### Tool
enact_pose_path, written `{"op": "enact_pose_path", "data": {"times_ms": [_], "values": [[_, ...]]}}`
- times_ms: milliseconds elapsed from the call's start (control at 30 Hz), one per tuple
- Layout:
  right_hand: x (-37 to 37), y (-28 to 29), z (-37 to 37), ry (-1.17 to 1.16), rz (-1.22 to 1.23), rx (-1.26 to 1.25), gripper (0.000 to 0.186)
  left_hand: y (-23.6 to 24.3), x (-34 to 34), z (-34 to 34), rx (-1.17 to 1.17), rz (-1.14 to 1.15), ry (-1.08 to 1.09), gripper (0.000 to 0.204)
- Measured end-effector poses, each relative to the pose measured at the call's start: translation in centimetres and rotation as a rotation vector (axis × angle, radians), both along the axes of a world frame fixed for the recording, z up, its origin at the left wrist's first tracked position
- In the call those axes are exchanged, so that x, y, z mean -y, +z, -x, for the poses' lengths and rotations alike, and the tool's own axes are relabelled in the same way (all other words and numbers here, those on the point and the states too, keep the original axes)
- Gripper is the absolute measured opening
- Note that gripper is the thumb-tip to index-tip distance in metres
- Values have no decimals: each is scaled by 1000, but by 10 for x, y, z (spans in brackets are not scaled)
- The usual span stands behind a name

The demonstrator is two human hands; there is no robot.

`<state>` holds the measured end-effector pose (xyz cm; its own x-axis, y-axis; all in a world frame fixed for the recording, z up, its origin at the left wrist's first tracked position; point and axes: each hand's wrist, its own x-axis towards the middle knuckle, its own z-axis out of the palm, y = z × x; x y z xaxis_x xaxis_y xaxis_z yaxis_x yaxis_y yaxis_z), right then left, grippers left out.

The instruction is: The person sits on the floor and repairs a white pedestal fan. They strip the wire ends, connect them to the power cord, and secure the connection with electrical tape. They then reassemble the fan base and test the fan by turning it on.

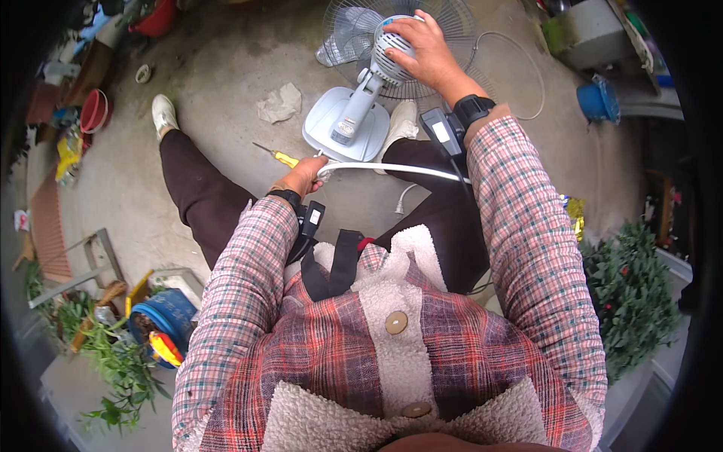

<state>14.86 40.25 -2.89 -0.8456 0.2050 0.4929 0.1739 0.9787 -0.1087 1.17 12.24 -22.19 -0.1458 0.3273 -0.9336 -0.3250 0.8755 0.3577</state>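
Note:
A grey table fan stands before me, its square base (324,124) on the concrete floor, with a slatted motor housing (380,64) and wire guard (346,19). My right hand (422,53) grips the housing from above. Below the base, my left hand (305,173) is closed on a white cord (392,168), which runs rightward. A yellow-handled screwdriver (285,158) lies beside that hand, and a white plug (401,205) hangs or lies lower down. Black devices (312,218) are strapped at both wrists.
Crumpled paper (279,104) lies left of the fan. Red buckets (96,111) line the left side; plants, a blue pot (164,309) and a frame (102,260) sit lower left. At right are a concrete trough (584,38), blue bucket (595,102) and leafy bush (629,294).

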Motion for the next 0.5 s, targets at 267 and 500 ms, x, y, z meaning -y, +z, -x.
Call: {"op": "enact_pose_path", "data": {"times_ms": [267, 500], "values": [[1, 6, -17, 33, 285, -289, 22, 47, -11, -3, -163, 48, -157, 27], [0, 3, -15, 2, 354, -257, 27, 55, -13, -13, -141, 71, -197, 24]]}}
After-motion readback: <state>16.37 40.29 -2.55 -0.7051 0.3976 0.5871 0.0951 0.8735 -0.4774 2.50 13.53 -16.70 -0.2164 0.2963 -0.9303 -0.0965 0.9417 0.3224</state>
